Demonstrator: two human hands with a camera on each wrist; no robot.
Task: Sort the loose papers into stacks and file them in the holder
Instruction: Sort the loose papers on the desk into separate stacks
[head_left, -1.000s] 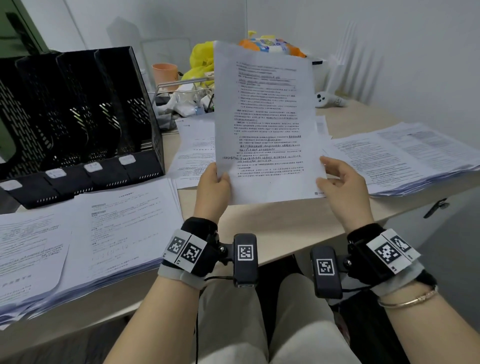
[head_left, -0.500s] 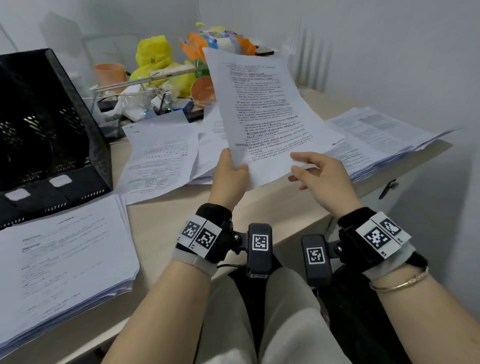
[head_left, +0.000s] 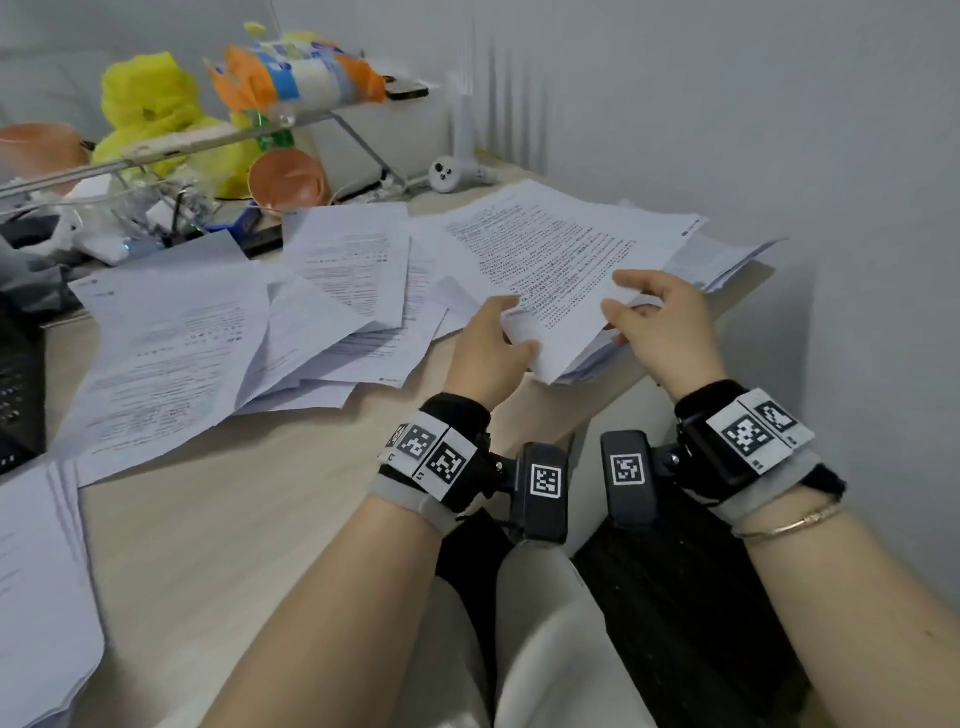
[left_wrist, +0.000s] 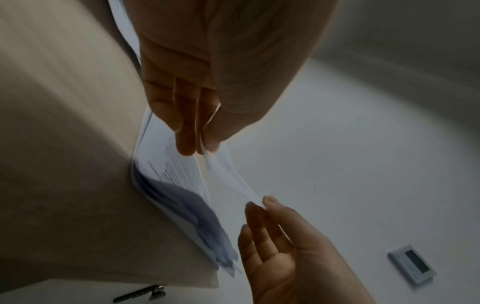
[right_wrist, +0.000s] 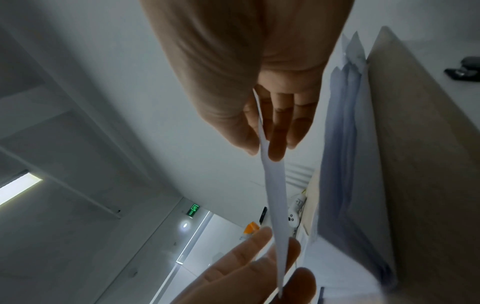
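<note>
Both hands hold one printed sheet (head_left: 550, 260) low over the paper stack (head_left: 727, 254) at the right of the frame. The left hand (head_left: 488, 348) pinches the sheet's near corner between thumb and fingers; the right hand (head_left: 660, 322) pinches its near edge the same way. Loose papers (head_left: 270, 332) lie fanned across the desk (head_left: 234, 519) in mid-frame, and another pile (head_left: 36, 582) sits at lower left. The black holder (head_left: 18, 395) shows only at the left edge.
</note>
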